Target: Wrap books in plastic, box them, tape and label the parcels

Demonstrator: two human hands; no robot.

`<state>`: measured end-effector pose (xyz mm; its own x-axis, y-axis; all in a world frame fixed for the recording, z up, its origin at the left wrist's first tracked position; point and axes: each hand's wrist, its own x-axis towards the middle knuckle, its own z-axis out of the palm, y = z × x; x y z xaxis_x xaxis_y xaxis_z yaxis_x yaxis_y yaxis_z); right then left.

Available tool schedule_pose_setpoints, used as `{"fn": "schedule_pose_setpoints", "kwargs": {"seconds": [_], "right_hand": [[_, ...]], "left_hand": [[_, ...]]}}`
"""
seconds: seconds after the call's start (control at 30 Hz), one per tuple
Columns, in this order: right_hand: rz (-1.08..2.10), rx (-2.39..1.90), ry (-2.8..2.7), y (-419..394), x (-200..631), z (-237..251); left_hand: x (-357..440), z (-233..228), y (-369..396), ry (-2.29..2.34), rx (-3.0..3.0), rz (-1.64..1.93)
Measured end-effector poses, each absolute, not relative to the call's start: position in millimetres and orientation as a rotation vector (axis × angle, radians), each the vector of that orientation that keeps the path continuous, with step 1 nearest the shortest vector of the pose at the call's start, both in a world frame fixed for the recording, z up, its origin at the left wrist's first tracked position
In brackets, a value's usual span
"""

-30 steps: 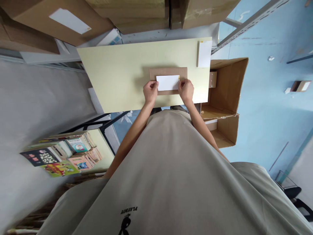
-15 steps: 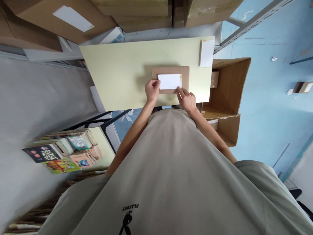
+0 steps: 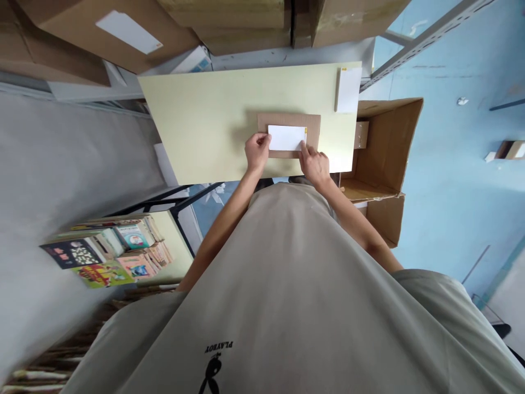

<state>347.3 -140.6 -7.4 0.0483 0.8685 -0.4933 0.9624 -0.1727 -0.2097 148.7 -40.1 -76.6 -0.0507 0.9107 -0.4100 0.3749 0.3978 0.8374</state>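
on table (image 3: pixel 197 120) | left hand (image 3: pixel 257 152) pinching label (image 3: pixel 287 137) | right hand (image 3: pixel 315 166) fingers flat, released

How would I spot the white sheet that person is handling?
Find the pale yellow table. Near its front edge lies a flat brown cardboard piece, and the white label sits on it between the left hand and right hand. The other white sheet, at the table's corner, is untouched.

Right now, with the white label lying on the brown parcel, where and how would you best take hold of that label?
Probably by its two short ends. The label lies flat on the parcel, so pinch each end edge from the sides, as the left hand does at the left end; the right hand touches the near right corner.
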Motion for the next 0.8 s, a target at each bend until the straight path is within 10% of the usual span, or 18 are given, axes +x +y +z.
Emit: {"fn": "schedule_pose_setpoints", "kwargs": {"seconds": [0.8], "right_hand": [[-0.814, 2.107, 1.9, -141, 363, 4]], "left_hand": [[151, -72, -44, 1.653, 1.268, 0.599]]}}
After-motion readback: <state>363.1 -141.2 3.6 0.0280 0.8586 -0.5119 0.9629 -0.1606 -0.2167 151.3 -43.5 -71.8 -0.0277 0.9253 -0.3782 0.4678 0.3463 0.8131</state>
